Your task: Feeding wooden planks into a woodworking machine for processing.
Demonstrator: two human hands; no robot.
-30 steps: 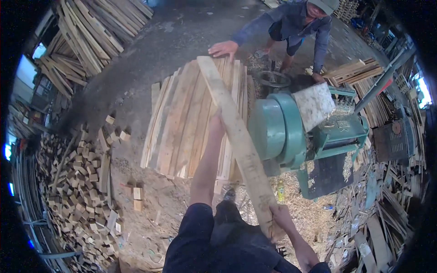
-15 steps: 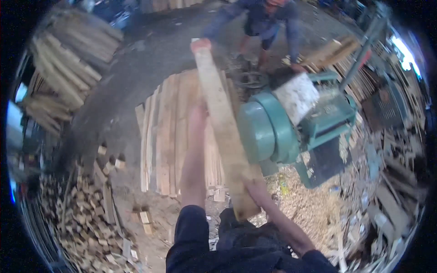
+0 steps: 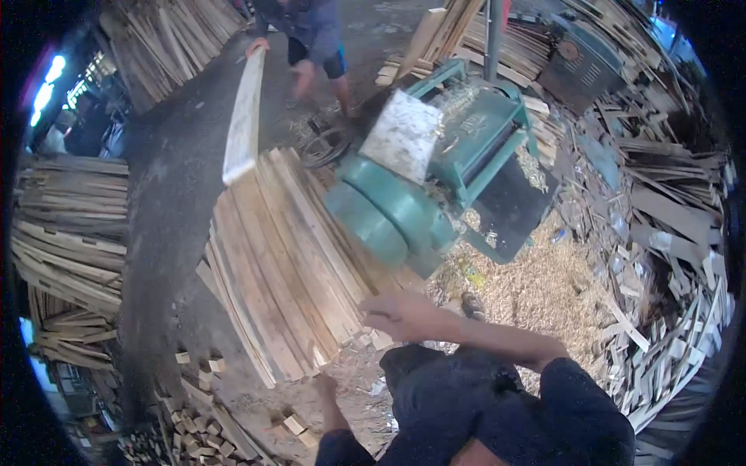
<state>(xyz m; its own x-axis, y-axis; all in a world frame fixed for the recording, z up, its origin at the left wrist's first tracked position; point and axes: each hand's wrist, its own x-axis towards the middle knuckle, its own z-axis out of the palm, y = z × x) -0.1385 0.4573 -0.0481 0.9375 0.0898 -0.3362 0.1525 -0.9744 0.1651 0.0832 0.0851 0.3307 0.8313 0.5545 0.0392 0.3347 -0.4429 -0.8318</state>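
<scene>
Right hand (image 3: pixel 404 314) blurred, fingers unclear; it hides a corner of the plank stack (image 3: pixel 284 256). Left hand (image 3: pixel 325 382) too small to tell if it touches the stack. Co-worker (image 3: pixel 315 27): head cut by top edge, lower hand (image 3: pixel 305 78) smeared. Block pile (image 3: pixel 206 435) cut off at bottom.

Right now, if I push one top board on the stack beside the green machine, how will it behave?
Likely stiff: the top boards look like solid wood planks. Probably slides rather than rolls, as their broad faces lie flat. May drag or nudge neighbours, since they're packed side by side.
</scene>
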